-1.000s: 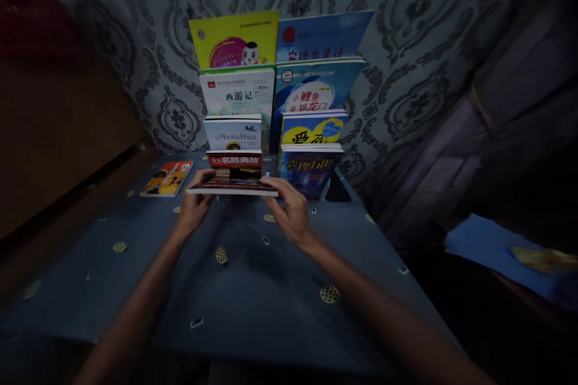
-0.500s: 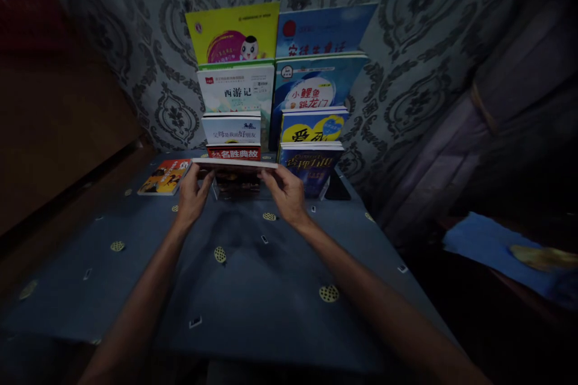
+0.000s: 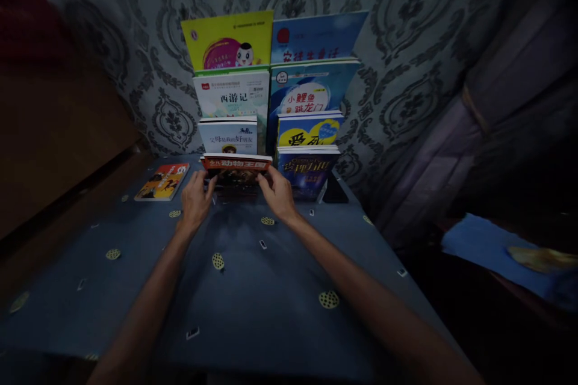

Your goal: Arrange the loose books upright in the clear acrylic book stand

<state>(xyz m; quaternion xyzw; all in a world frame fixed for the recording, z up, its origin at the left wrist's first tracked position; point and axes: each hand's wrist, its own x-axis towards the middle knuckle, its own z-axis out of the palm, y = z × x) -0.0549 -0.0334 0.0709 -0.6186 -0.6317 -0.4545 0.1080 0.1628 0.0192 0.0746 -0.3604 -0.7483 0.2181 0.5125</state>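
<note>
A dark book with a red title band (image 3: 238,173) stands nearly upright at the front of the left column of books. My left hand (image 3: 195,198) grips its left edge, and my right hand (image 3: 276,192) grips its right edge. Just behind it rises a pale blue book (image 3: 229,136), then a white book (image 3: 235,93) and a yellow-green one (image 3: 226,42). To the right of my right hand stands a dark blue book (image 3: 307,172), with a blue-and-yellow book (image 3: 311,130) behind it. The rack under the books is mostly hidden.
An orange book (image 3: 162,182) lies flat on the blue patterned tablecloth (image 3: 253,307) at the left. A black flat object (image 3: 335,190) lies right of the books. Patterned wall (image 3: 176,60) rises behind; a tied curtain (image 3: 433,150) hangs at the right.
Both hands have tipped the book from nearly flat to nearly upright, so its cover and title now show. It now hides the red-titled book behind it. The view has shifted slightly.
</note>
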